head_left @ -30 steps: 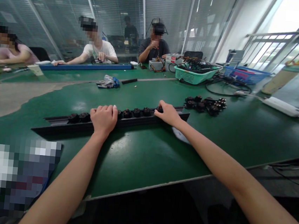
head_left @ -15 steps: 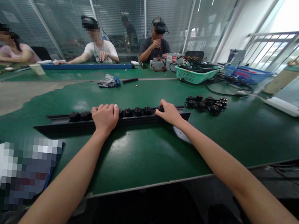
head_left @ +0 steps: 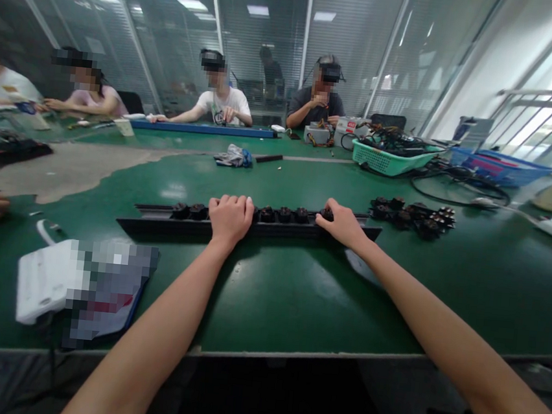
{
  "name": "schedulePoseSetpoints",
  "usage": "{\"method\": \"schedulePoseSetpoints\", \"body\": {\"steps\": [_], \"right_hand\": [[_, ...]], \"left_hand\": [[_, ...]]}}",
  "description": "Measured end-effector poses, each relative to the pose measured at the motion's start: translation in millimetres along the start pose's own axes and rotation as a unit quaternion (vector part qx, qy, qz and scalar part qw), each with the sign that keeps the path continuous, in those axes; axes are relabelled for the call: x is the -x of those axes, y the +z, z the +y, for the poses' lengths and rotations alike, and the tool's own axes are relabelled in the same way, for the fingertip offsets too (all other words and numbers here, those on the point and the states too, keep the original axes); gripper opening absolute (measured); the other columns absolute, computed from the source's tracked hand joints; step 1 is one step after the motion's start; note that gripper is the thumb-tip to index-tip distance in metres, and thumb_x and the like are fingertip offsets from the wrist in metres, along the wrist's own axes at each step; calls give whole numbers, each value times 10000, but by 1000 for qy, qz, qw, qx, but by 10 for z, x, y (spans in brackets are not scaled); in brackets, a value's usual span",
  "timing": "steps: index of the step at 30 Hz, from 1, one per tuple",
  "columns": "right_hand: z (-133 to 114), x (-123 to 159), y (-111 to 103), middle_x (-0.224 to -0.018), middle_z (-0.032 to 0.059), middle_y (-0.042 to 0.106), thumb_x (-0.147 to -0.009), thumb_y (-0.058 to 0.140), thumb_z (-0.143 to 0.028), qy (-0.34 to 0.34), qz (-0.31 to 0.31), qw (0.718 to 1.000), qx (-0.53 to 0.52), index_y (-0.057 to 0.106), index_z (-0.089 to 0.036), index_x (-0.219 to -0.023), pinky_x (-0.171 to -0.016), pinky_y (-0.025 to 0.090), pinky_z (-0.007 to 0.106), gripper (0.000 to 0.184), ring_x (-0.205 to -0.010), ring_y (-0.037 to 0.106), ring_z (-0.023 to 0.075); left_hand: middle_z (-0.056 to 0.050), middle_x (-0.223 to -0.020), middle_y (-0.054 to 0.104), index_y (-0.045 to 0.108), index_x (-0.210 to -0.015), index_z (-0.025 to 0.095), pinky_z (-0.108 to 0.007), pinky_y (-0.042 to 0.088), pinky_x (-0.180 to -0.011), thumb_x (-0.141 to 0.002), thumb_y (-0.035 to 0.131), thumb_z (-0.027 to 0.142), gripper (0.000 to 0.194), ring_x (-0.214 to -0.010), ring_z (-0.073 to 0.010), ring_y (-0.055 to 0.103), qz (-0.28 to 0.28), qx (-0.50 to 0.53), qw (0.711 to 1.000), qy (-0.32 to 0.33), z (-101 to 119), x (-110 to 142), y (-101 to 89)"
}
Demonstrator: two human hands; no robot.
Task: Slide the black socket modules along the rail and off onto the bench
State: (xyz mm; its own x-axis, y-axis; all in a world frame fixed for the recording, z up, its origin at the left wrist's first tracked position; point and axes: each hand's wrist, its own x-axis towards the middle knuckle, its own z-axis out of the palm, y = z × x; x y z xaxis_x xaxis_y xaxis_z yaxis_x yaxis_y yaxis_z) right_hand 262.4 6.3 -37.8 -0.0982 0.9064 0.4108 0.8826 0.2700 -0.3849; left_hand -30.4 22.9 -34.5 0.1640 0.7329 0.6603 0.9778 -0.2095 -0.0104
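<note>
Across the green desk (head_left: 265, 316) in front of us lies a long black channel (head_left: 166, 227), with round black parts (head_left: 284, 214) seated in a row along its trough. Our hands are apart from each other: the left hand (head_left: 230, 219) is clamped over the channel left of its middle, and the right hand (head_left: 341, 222) pinches one dark part near the right end. Our left fist blocks that stretch of the trough, so we cannot tell what sits under it.

Farther back, a green basket (head_left: 388, 163) is heaped with tangled cables (head_left: 394, 140); behind it to the right, a blue basket (head_left: 508, 172) holds something red and some items too blurred to name. Near the channel's right end we see a loose pile of black parts (head_left: 404, 219). Beyond the channel lie a crumpled grey and blue cloth (head_left: 234, 156) and a short black strip (head_left: 269, 158). To our near left, a white device (head_left: 44, 285) sits beside a blurred packet (head_left: 113, 302).
</note>
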Motion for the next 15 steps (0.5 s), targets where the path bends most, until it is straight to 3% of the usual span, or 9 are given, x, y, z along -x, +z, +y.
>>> {"method": "schedulePoseSetpoints", "body": {"steps": [15], "right_hand": [[76, -15, 25, -768, 51, 596, -835, 535, -411, -14, 6, 1000, -10, 439, -229, -834, -686, 380, 305, 206, -726, 539, 200]], "left_hand": [[-157, -952, 743, 716, -910, 189, -466, 321, -829, -1031, 239, 370, 524, -938, -317, 611, -11, 15, 1000, -5, 10, 5, -7]]}}
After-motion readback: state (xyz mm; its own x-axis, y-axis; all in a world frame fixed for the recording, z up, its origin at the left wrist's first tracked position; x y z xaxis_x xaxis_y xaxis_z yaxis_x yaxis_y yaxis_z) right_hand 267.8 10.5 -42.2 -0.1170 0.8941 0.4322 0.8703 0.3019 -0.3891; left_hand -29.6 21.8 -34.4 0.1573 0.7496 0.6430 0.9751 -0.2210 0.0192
